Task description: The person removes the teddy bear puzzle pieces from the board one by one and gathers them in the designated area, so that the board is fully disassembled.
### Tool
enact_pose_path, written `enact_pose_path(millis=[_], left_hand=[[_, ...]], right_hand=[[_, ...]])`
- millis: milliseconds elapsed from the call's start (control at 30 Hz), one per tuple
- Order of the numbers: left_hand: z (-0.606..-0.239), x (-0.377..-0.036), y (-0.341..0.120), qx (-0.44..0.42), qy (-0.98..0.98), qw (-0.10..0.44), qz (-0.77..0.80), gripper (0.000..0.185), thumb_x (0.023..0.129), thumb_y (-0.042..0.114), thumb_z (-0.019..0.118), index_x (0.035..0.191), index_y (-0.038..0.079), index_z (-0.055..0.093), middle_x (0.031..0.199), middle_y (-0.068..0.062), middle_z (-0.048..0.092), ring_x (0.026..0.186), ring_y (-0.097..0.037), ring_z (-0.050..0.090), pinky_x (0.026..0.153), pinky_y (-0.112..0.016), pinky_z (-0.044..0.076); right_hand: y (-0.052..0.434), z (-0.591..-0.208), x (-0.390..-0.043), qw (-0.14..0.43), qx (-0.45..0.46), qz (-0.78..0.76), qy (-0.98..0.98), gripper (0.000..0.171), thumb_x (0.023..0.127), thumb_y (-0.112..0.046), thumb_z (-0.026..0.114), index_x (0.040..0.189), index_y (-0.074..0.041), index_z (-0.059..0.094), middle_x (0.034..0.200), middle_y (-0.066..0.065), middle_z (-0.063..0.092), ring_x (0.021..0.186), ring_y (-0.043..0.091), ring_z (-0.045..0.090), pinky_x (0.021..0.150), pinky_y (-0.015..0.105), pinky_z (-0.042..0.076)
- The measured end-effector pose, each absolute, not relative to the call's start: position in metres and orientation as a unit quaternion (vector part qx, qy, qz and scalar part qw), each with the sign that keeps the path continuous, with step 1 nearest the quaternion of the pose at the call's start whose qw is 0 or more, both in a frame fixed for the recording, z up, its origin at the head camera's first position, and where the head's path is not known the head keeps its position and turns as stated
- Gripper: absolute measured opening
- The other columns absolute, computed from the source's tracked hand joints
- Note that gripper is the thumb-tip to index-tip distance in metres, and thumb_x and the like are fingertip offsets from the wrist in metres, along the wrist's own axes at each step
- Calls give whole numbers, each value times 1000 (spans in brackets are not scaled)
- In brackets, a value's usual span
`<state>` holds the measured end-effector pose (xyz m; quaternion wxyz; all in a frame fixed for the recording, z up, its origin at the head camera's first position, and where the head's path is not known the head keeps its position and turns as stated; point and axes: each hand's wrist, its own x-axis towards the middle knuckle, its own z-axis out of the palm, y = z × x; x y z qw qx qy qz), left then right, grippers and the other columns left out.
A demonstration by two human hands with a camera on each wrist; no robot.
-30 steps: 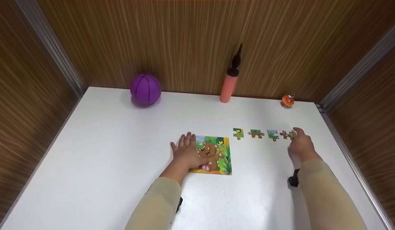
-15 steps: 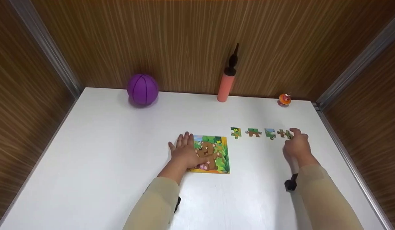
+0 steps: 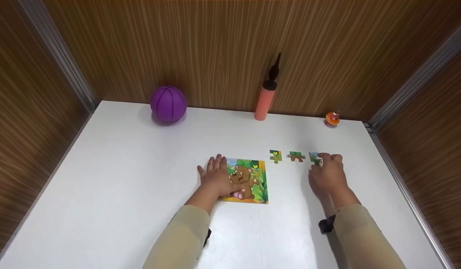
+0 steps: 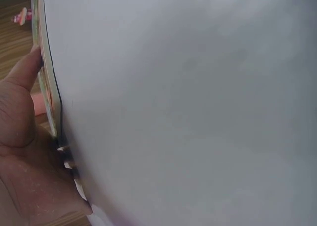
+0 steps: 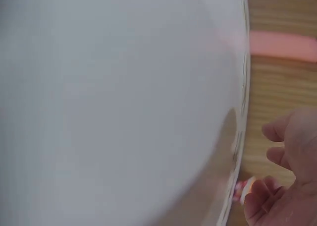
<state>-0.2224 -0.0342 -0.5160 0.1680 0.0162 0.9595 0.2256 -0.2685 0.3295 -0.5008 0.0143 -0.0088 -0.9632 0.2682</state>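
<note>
In the head view my left hand (image 3: 215, 182) lies spread on the left part of a square bear puzzle (image 3: 249, 183), covering some of its picture. The left wrist view has that hand (image 4: 22, 151) with its thumb on the puzzle's edge (image 4: 48, 87). My right hand (image 3: 329, 173) hovers at the right end of a row of jigsaw pieces. Its fingers are at a blue-and-green piece (image 3: 314, 157), partly hiding it. A brown-and-green piece (image 3: 296, 156) and a yellow-and-green piece (image 3: 275, 155) lie farther left. In the right wrist view the fingers (image 5: 277, 156) are bent and apart, with nothing visible between them.
A purple ball (image 3: 168, 104) sits at the back left of the white table (image 3: 114, 179). A pink hand pump (image 3: 265, 99) stands against the wooden back wall (image 3: 215, 45). Near the back right corner is a small orange-and-pink figure (image 3: 332, 118).
My right hand has moved left along the row, from the rightmost piece or pieces to the blue-and-green one. It now covers where the rightmost pieces were seen. The left hand stays on the puzzle.
</note>
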Motion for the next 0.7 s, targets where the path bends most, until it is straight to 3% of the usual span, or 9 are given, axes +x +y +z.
enact_pose_path(millis=[233, 433, 700], left_hand=[[-515, -219, -41, 11, 962, 156, 223, 125, 87, 72, 73, 170, 4, 8, 178, -16, 1, 162, -38, -3, 122, -73, -4], [-519, -221, -46, 7, 960, 160, 231, 124, 89, 69, 74, 170, 3, 8, 178, -16, 0, 162, -38, -5, 122, -72, -7], [-525, -222, -47, 2, 961, 159, 225, 125, 88, 71, 73, 170, 2, 8, 177, -16, -1, 162, -38, -5, 121, -73, -6]], right_hand=[[282, -503, -260, 16, 57, 286, -956, 53, 104, -17, 64, 151, 3, 48, 144, 35, 36, 132, 53, 50, 114, 62, 42], [232, -502, -253, 16, 115, 264, -957, 65, 96, -18, 78, 151, 2, 50, 140, 32, 44, 125, 50, 56, 112, 60, 44], [179, -503, -238, -39, 136, 242, -960, 65, 95, -24, 82, 150, -3, 56, 143, 22, 51, 133, 40, 55, 114, 54, 45]])
